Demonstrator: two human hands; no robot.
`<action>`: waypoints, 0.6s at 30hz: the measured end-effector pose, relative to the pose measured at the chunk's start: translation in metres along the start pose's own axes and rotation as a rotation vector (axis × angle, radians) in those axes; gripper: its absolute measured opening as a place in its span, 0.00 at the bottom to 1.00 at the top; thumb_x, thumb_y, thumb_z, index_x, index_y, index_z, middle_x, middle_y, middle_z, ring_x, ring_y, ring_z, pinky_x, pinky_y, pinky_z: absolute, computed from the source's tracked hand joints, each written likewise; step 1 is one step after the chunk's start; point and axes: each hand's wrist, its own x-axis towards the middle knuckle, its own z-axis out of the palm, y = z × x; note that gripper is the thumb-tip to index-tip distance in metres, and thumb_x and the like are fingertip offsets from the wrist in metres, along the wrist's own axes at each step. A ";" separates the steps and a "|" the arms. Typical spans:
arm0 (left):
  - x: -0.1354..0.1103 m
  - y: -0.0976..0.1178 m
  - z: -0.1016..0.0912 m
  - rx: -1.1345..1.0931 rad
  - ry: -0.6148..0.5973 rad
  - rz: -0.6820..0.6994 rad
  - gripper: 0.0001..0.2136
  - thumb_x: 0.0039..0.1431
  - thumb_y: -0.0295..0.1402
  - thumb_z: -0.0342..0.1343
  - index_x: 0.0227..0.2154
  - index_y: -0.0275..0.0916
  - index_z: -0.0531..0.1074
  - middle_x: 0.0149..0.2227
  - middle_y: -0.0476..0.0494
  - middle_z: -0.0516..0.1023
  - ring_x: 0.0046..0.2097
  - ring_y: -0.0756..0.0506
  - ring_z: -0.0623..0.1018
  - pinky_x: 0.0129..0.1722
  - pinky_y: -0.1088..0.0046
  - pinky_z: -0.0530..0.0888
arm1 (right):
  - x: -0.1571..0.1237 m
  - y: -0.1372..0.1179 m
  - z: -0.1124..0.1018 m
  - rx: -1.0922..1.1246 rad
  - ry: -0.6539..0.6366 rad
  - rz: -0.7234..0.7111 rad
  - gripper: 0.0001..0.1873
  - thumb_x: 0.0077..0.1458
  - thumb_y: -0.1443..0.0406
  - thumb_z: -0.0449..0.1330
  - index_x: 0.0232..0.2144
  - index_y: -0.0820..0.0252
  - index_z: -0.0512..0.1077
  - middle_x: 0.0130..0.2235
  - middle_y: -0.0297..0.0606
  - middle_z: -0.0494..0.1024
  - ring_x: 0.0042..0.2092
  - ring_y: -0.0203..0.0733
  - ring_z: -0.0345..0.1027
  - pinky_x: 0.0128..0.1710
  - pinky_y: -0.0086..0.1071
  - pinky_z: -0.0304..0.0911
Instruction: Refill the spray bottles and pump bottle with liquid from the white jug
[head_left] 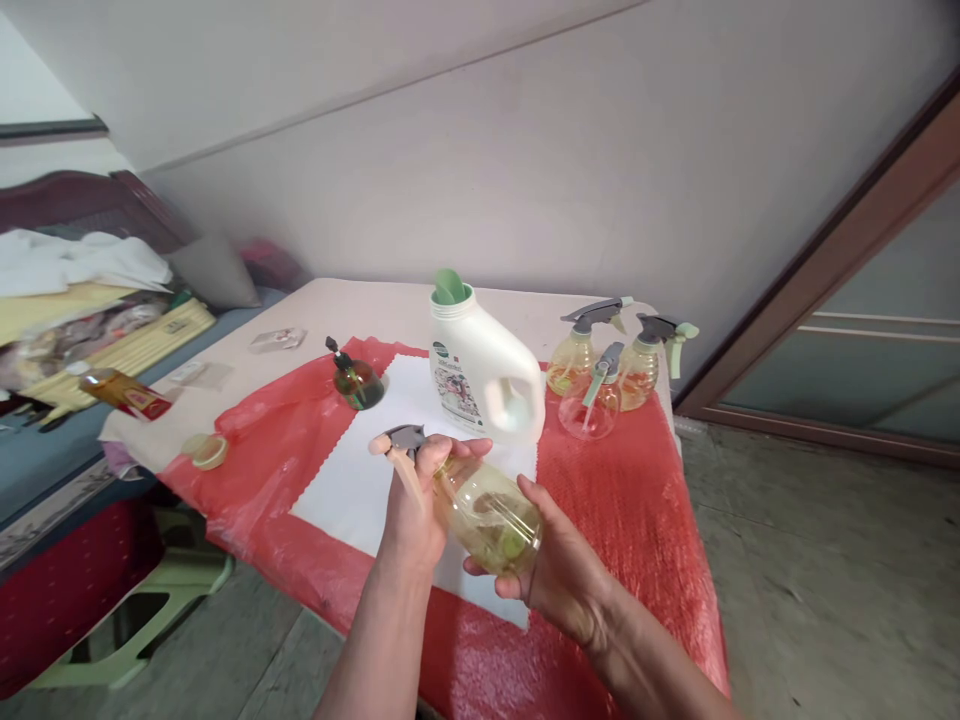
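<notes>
Both hands hold a clear yellowish spray bottle [491, 515], tilted on its side above the table. My left hand [420, 510] is closed around its neck, near the grey and peach trigger head at the left. Under and beside the base, my right hand [559, 570] grips the rounded bottom with its fingers curled. Some greenish shape shows through the lower part of the bottle. Just behind stands a large white jug [484, 370] with a handle, a printed label and a green piece in its mouth. A white cloth [352, 500] lies beneath.
Several spray bottles [589, 410] stand at the back right. A dark green pump bottle [360, 385] is left of the jug. Red plastic sheeting [622, 520] covers the table front. An amber bottle [120, 390] lies at the left edge, near a small yellowish lid [208, 451].
</notes>
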 end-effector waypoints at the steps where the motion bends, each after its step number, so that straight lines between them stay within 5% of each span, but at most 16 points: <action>1: -0.001 0.001 0.000 0.003 -0.022 0.000 0.08 0.52 0.38 0.59 0.24 0.38 0.72 0.37 0.40 0.82 0.42 0.41 0.79 0.45 0.64 0.71 | 0.001 0.000 -0.002 0.013 -0.026 0.035 0.28 0.57 0.45 0.53 0.46 0.62 0.67 0.34 0.46 0.79 0.29 0.45 0.77 0.18 0.25 0.68; 7: -0.004 0.009 -0.005 0.011 -0.188 -0.025 0.07 0.52 0.36 0.57 0.24 0.38 0.73 0.36 0.40 0.82 0.44 0.39 0.79 0.48 0.60 0.70 | 0.005 0.005 -0.007 0.062 -0.126 0.240 0.37 0.56 0.39 0.45 0.47 0.64 0.67 0.30 0.50 0.79 0.27 0.48 0.77 0.14 0.23 0.63; 10: -0.002 0.007 -0.006 -0.006 -0.179 -0.014 0.08 0.54 0.36 0.57 0.23 0.38 0.72 0.37 0.40 0.82 0.46 0.38 0.78 0.50 0.60 0.69 | 0.004 0.007 -0.003 0.081 -0.135 0.255 0.38 0.56 0.38 0.43 0.46 0.65 0.67 0.29 0.49 0.78 0.27 0.47 0.76 0.15 0.22 0.63; 16: 0.002 -0.001 -0.003 -0.042 -0.127 0.048 0.18 0.56 0.46 0.58 0.43 0.38 0.73 0.47 0.35 0.79 0.53 0.38 0.75 0.53 0.61 0.67 | 0.002 0.008 0.007 0.051 -0.059 -0.060 0.27 0.58 0.46 0.53 0.49 0.61 0.67 0.35 0.45 0.79 0.29 0.43 0.76 0.19 0.25 0.67; 18: 0.003 -0.001 -0.003 -0.080 -0.096 0.046 0.18 0.56 0.46 0.59 0.43 0.38 0.73 0.48 0.35 0.79 0.54 0.38 0.75 0.53 0.61 0.68 | 0.002 0.007 0.009 0.026 -0.036 -0.146 0.27 0.56 0.47 0.56 0.50 0.60 0.67 0.37 0.44 0.79 0.28 0.41 0.75 0.19 0.25 0.67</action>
